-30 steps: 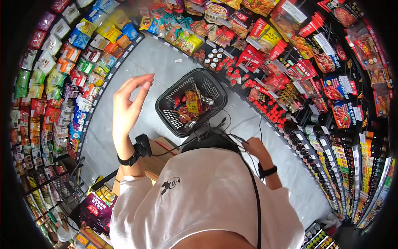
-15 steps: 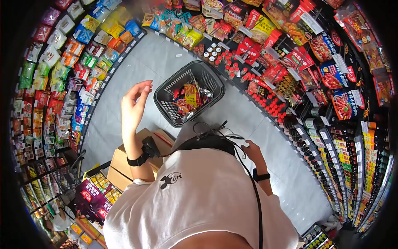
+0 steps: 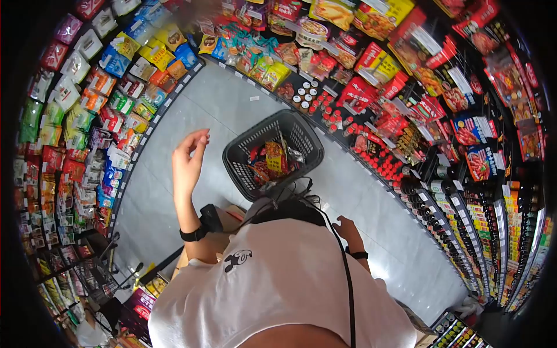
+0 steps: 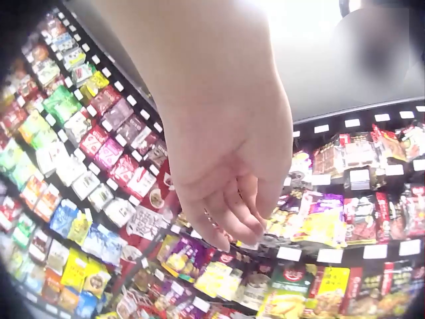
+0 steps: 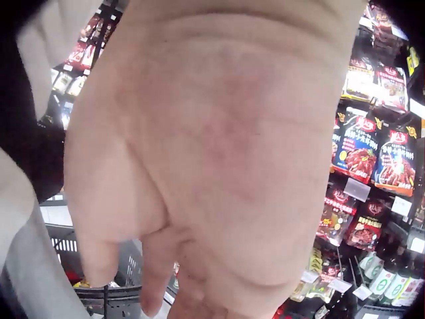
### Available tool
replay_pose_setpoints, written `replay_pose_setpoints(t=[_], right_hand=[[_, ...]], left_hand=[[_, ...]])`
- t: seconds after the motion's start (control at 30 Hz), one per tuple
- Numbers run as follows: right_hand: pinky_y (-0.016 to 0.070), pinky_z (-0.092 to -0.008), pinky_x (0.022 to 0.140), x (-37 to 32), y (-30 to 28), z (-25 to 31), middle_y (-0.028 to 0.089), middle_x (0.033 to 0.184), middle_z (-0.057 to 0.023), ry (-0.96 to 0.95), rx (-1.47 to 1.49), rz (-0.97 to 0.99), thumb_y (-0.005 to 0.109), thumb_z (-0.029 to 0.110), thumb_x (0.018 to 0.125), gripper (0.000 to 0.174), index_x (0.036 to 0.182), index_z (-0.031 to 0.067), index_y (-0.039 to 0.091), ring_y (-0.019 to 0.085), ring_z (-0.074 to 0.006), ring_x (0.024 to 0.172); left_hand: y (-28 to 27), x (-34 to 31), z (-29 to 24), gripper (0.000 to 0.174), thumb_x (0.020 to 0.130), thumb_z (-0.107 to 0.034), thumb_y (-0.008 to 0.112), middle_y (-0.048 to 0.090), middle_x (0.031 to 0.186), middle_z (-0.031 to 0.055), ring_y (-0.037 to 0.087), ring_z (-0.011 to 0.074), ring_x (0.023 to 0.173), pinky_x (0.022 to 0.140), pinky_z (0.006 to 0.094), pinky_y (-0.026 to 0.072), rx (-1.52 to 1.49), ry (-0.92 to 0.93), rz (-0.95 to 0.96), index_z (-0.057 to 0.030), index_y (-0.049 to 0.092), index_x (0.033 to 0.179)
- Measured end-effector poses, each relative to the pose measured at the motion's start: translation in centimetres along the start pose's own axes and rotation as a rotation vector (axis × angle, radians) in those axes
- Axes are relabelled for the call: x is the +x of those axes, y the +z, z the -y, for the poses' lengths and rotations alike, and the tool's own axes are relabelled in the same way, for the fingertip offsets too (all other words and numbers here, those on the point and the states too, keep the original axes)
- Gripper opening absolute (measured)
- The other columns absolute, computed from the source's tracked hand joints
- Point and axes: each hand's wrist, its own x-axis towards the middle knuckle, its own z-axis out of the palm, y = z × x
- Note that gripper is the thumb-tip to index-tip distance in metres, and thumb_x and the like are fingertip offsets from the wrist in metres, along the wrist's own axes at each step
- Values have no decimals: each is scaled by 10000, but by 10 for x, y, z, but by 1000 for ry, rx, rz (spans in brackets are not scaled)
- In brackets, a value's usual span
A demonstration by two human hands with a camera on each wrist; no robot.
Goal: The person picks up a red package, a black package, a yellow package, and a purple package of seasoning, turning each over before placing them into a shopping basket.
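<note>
My left hand (image 3: 188, 165) is raised to the left of a dark grey shopping basket (image 3: 234, 168), its fingers loosely bent. In the left wrist view the same hand (image 4: 226, 153) holds nothing, with shelves of packets behind it. Low by my right side hangs my right hand (image 3: 350, 232), fingers loosely curled. The right wrist view shows its palm (image 5: 226, 146) bare, with part of the basket (image 5: 63, 246) below. A yellow and red packet (image 3: 276, 158) lies among other packets inside the basket.
Shelves with bagged goods (image 3: 75, 116) curve along the left. Sauce packets (image 3: 357, 93) and red-capped bottles (image 3: 386, 165) line the right shelving. Black cables (image 3: 342, 249) run down my white shirt (image 3: 278, 278). Grey tiled floor (image 3: 214, 95) lies between the shelves.
My left hand has come lower and its fingers have drawn in a little. The right hand has moved down, closer to my body. The basket shifts slightly in view as the head camera moves.
</note>
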Motion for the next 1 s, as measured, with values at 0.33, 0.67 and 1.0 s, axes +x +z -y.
replay_pose_setpoints(t=[0.33, 0.67, 1.0], right_hand=[[486, -427, 766, 23, 3, 49, 639, 870, -220, -38, -72, -22, 610, 262, 807, 338, 1047, 29, 564, 603, -379, 867], [474, -438, 767, 42, -11, 25, 620, 896, -228, -120, -77, 65, 590, 240, 822, 332, 1068, 21, 551, 586, -384, 874], [476, -443, 780, 41, -22, -13, 608, 956, -226, -43, -143, 164, 600, 254, 817, 340, 1070, 33, 549, 580, -377, 918]], left_hand=[[-53, 30, 74, 187, 885, -124, 553, 659, 843, 83, 617, 121, 783, 718, 248, 478, 59, -107, -32, -14, 640, 1008], [-14, -28, 32, 214, 895, -157, 554, 664, 850, 72, 618, 121, 796, 724, 253, 479, 59, -170, -57, -2, 629, 1021], [14, -46, -3, 203, 888, -150, 565, 668, 857, 76, 632, 119, 813, 732, 256, 483, 147, -160, -25, -9, 629, 1020]])
